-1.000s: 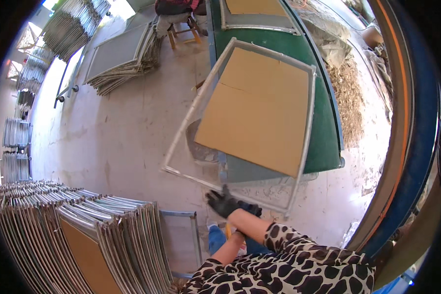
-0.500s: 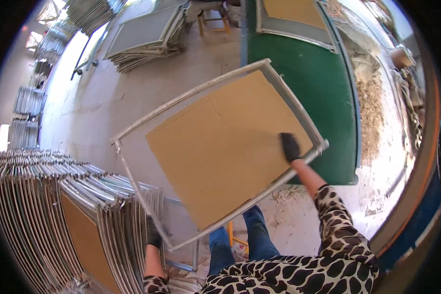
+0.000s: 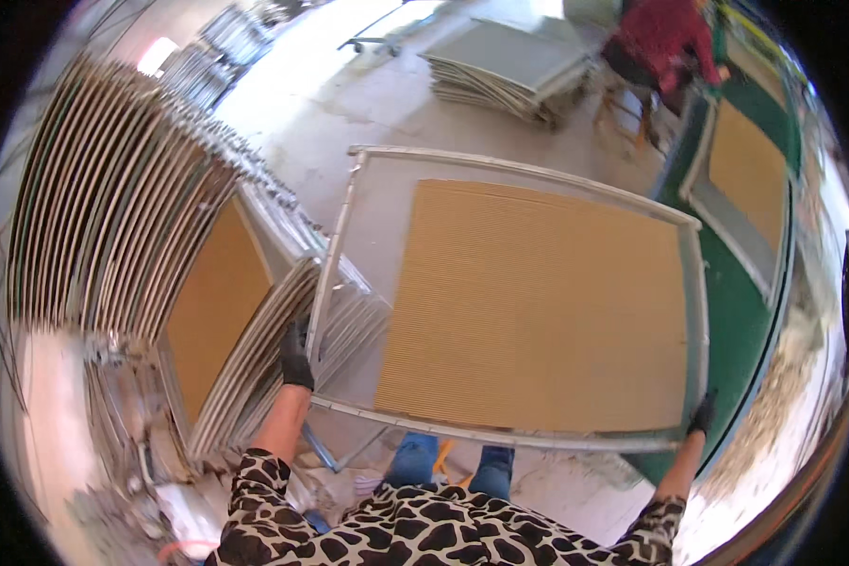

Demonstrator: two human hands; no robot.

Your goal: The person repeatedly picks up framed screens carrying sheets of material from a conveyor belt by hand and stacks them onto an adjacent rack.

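A large mesh drying screen with a pale rim spans the middle of the view, held up before my body. On its mesh lies a flat tan layer marked with fine parallel lines, leaving a bare strip at the left. My left hand, in a dark glove, is closed around the frame's left side near the lower corner. At the lower right corner my right hand, also dark-gloved, grips the rim; the frame partly hides its fingers.
To the left stands a tight row of upright screens, one with a tan layer. A green conveyor belt on the right carries another loaded screen. Stacked screens lie on the floor beyond. A person in red is beside the belt.
My view has turned left toward the upright row. The held screen has swung from tilted to nearly level, off most of the belt. My right hand has shifted to the lower right corner.
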